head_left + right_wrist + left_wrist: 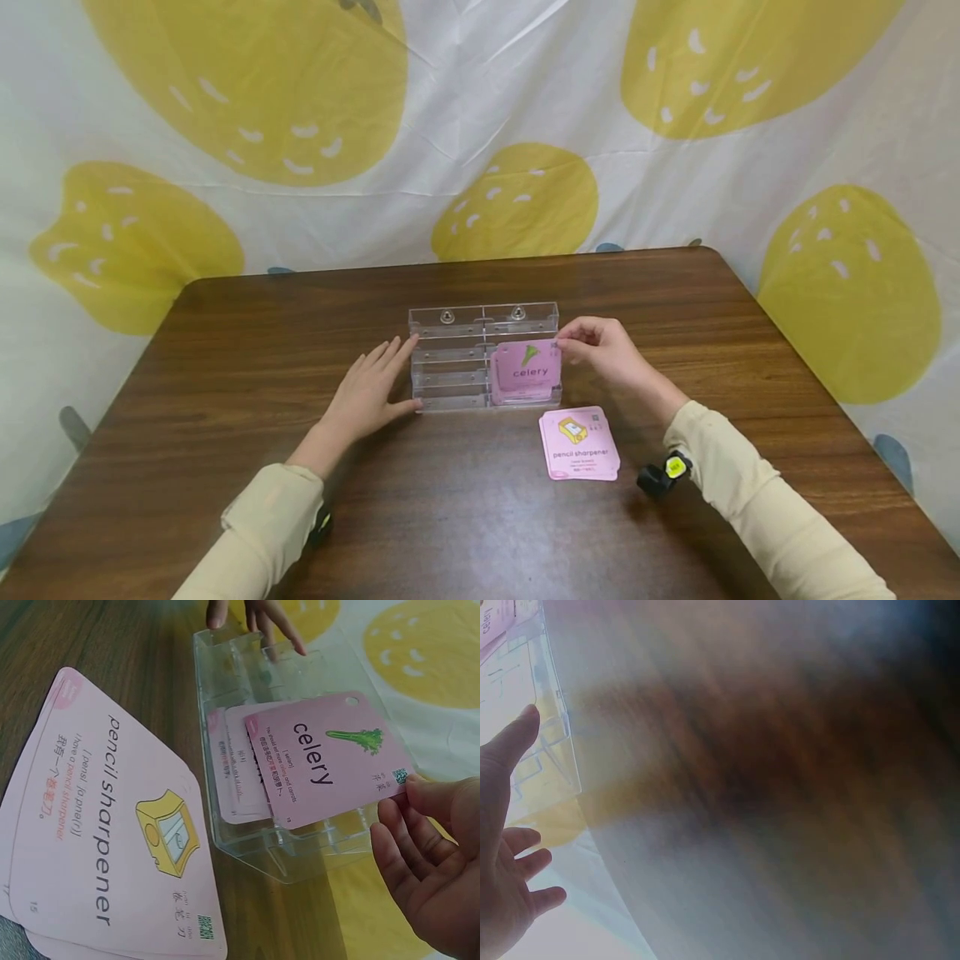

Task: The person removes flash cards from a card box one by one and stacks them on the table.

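A clear plastic tiered rack (448, 357) with two columns of pockets stands on the table. My right hand (606, 350) pinches the corner of a pink flashcard (319, 761) printed "celery", held at the rack's right column. Behind and below it, another pink card (238, 769) sits in that column, mostly covered. My left hand (367, 387) rests at the rack's left side, fingers spread and straight, thumb near the front bottom corner. In the left wrist view the thumb (517, 739) overlaps the clear side wall.
A small stack of pink cards (580, 444), "pencil sharpener" on top, lies on the wooden table (300, 333) in front of the rack's right end. Behind the table hangs a white cloth (465, 50) with yellow lemon prints. The rack's left column shows no cards.
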The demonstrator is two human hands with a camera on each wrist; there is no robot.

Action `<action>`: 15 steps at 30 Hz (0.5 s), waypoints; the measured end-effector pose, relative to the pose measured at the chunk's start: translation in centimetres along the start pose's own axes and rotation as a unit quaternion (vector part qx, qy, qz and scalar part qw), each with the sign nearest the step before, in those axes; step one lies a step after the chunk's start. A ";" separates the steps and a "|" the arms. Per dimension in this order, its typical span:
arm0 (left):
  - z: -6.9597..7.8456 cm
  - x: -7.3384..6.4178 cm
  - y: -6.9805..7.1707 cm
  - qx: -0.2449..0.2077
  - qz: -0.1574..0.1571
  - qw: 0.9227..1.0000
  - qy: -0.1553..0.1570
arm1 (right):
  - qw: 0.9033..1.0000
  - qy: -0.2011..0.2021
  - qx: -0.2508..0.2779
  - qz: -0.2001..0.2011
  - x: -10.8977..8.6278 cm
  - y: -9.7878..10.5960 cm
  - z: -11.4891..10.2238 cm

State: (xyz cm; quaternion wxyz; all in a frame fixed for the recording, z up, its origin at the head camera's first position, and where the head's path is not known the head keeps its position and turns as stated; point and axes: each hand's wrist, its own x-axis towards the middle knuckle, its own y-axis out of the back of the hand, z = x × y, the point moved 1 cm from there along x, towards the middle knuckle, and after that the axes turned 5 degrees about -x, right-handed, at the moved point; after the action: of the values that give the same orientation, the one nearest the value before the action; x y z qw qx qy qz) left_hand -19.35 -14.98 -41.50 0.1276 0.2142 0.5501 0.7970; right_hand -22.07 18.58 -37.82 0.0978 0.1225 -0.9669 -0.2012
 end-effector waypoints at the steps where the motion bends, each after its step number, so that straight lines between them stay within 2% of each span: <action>1: 0.0 0.0 0.0 0.000 0.000 1.000 0.000 | 1.000 0.001 0.001 0.000 0.0 0.1 0.0; 15: -0.2 0.1 0.0 -0.002 -0.009 1.000 0.005 | 1.000 -0.012 0.025 -0.011 -0.6 1.0 -0.4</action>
State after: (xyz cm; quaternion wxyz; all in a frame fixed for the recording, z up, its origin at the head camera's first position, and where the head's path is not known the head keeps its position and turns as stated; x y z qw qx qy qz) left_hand -19.49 -15.07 -41.58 0.1324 0.2044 0.5508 0.7983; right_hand -21.60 19.45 -37.13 0.0807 0.1332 -0.9714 -0.1792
